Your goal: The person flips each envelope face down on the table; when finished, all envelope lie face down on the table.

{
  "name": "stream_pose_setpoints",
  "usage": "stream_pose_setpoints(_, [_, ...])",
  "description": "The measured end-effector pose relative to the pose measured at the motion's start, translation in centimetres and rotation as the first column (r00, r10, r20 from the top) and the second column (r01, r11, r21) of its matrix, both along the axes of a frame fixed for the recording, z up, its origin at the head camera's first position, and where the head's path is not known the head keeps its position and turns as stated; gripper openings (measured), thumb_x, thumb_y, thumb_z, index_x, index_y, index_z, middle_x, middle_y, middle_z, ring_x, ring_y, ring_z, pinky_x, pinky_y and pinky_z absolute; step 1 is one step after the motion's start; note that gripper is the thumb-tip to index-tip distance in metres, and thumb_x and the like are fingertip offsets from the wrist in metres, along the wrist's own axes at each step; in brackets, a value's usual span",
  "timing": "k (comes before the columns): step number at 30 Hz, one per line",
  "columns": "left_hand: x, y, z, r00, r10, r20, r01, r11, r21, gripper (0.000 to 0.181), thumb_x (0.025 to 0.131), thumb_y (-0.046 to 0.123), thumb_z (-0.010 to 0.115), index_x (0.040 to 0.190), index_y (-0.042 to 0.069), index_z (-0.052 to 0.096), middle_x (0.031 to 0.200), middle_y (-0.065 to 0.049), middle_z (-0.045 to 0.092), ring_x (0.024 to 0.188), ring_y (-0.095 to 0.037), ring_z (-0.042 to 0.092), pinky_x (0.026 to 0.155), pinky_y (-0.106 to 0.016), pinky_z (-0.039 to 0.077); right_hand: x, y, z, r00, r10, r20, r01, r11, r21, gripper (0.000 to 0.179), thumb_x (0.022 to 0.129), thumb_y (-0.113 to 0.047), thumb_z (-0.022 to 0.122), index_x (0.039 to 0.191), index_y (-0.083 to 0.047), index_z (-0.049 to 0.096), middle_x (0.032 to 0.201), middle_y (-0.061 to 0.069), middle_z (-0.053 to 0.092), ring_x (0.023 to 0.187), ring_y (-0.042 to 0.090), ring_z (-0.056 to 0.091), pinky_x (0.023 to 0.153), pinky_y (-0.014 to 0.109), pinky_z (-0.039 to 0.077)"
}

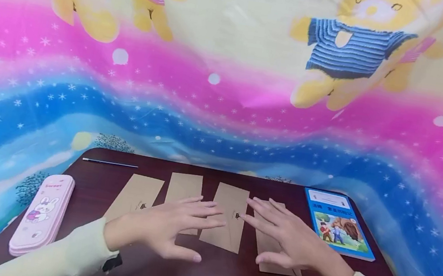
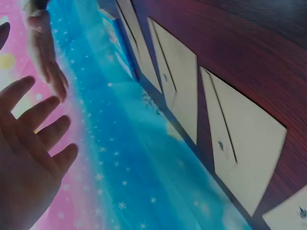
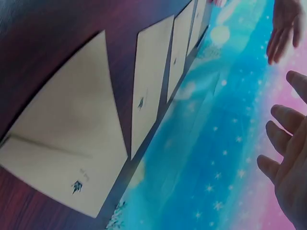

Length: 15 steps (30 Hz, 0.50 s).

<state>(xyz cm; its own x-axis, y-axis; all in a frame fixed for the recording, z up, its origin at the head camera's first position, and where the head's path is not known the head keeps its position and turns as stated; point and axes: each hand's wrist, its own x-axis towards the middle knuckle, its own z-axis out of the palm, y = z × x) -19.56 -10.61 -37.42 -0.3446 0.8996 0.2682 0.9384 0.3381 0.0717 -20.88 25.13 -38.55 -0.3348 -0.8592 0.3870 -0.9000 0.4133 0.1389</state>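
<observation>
While four brown envelopes [image 1: 229, 234] lie in an uneven row left of the blue book [image 1: 339, 225] on the surface [image 1: 214, 275], the left hand [image 1: 167, 227] and the right hand [image 1: 293, 239] hang over them, fingers spread and holding nothing; how high is hard to judge. The laying-out looks done, with none picked up; a pink pencil case [image 1: 42, 216] sits farthest left of the book.

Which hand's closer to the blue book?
Right. In the head view, the right hand is just left of the book, overlapping the rightmost envelope; the left hand is much farther left of the book.
</observation>
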Motion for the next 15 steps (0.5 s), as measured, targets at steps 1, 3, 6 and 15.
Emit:
stream_pose_setpoints(1, [0.0,0.2,0.1,1.000,0.001,0.025,-0.001,1.000,-0.003,0.075,0.098,0.061,0.056,0.161,0.026,0.035,0.166,0.002,0.038,0.155,-0.020,0.035,0.124,-0.051,0.031,-0.3,0.1,-0.1,1.000,-0.005,-0.005,0.005,1.000,-0.002,0.083,0.092,-0.065,0.064,0.158,-0.019,0.043,0.165,0.012,0.038,0.148,0.035,0.045,0.131,0.037,0.014])
stream_pose_setpoints(3, [-0.2,0.9,0.2,0.998,0.016,0.053,-0.014,1.000,-0.025,0.071,0.100,0.059,0.056,0.160,0.026,0.038,0.163,0.003,0.043,0.154,-0.019,0.038,0.124,-0.048,0.032,-0.9,0.4,-0.2,1.000,-0.022,-0.006,0.022,1.000,-0.012,0.084,0.089,-0.063,0.070,0.156,-0.019,0.046,0.165,0.011,0.039,0.146,0.035,0.047,0.129,0.039,0.021])
stream_pose_setpoints(6, [-0.4,2.5,0.2,0.992,0.073,0.102,-0.067,0.996,-0.059,0.062,0.101,0.054,0.057,0.155,0.025,0.048,0.158,0.005,0.051,0.151,-0.020,0.042,0.123,-0.045,0.034,-1.8,1.2,0.0,0.996,-0.086,0.011,0.086,0.996,-0.003,0.082,0.088,-0.060,0.073,0.155,-0.021,0.047,0.164,0.008,0.041,0.146,0.033,0.048,0.124,0.045,0.031])
stream_pose_setpoints(15, [-1.7,8.6,-1.6,0.959,0.249,0.134,-0.244,0.968,-0.050,0.037,0.097,0.050,0.063,0.128,0.032,0.072,0.123,0.015,0.073,0.116,-0.008,0.065,0.094,-0.030,0.054,-5.4,4.1,-0.2,0.964,-0.246,0.101,0.248,0.969,-0.002,0.065,0.091,-0.045,0.076,0.148,-0.024,0.057,0.152,0.010,0.056,0.137,0.034,0.057,0.105,0.059,0.049])
